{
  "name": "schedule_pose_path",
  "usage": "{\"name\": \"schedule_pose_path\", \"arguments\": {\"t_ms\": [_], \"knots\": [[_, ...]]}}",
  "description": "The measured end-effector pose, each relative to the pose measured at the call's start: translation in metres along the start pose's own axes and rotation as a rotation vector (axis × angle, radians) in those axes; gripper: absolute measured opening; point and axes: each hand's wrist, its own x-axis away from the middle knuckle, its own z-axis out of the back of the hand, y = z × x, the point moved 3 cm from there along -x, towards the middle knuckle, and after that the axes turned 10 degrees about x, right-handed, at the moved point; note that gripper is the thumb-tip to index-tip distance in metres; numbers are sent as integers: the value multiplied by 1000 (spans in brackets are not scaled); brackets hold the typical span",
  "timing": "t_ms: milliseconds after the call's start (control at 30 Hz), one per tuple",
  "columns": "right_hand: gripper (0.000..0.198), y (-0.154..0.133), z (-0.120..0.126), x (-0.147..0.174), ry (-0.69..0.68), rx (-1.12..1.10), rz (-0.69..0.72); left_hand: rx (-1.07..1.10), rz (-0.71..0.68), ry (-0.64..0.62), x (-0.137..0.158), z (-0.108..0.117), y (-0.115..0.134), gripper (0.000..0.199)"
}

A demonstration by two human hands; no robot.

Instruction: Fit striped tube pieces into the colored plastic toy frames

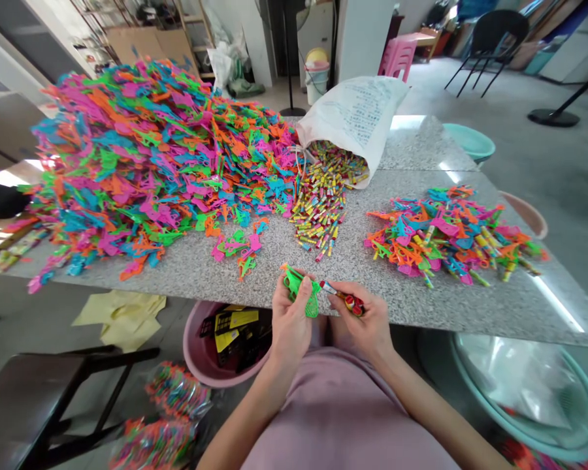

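My left hand (293,313) grips a bright green plastic toy gun (312,304), thumb pressed over its middle. My right hand (367,318) is closed on several small printed tubes with red ends (353,304). One tube (329,288) sticks out from its fingertips toward the green toy, close to it; whether they touch I cannot tell. Both hands are at the table's front edge. Beyond them lies a spill of small yellow and red tubes (318,215) from the mouth of a white sack (355,117). To the right is a pile of colourful toys with tubes among them (451,235).
A big heap of loose colourful plastic toys (166,156) covers the left of the speckled stone table (274,287). Below the edge are a pink basin (198,365) with black and yellow packets, filled clear bags (157,444), a dark chair (39,398) and a teal basin (514,427).
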Motion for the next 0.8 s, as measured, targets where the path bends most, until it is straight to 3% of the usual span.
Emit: {"name": "schedule_pose_path", "arguments": {"t_ms": [233, 433, 567, 633, 700, 800], "knots": [[18, -4, 6, -2, -22, -10, 23, -93, -17, -62, -6, -4, 4, 24], [15, -2, 7, -6, -37, 53, 126, -38, -34, 21, -6, -6, -5, 25], [13, 0, 15, -7, -67, 99, 176, -37, 1, -93, -13, -11, -17, 27], [15, 8, 31, -14, -40, 162, 194, -95, 10, -194, -24, -19, -30, 29], [18, 25, 63, -33, 81, 265, 176, -230, 3, -314, -41, -33, -52, 42], [26, 54, 139, -78, 443, 524, 97, -627, -118, -504, -73, -62, -97, 93]]}}
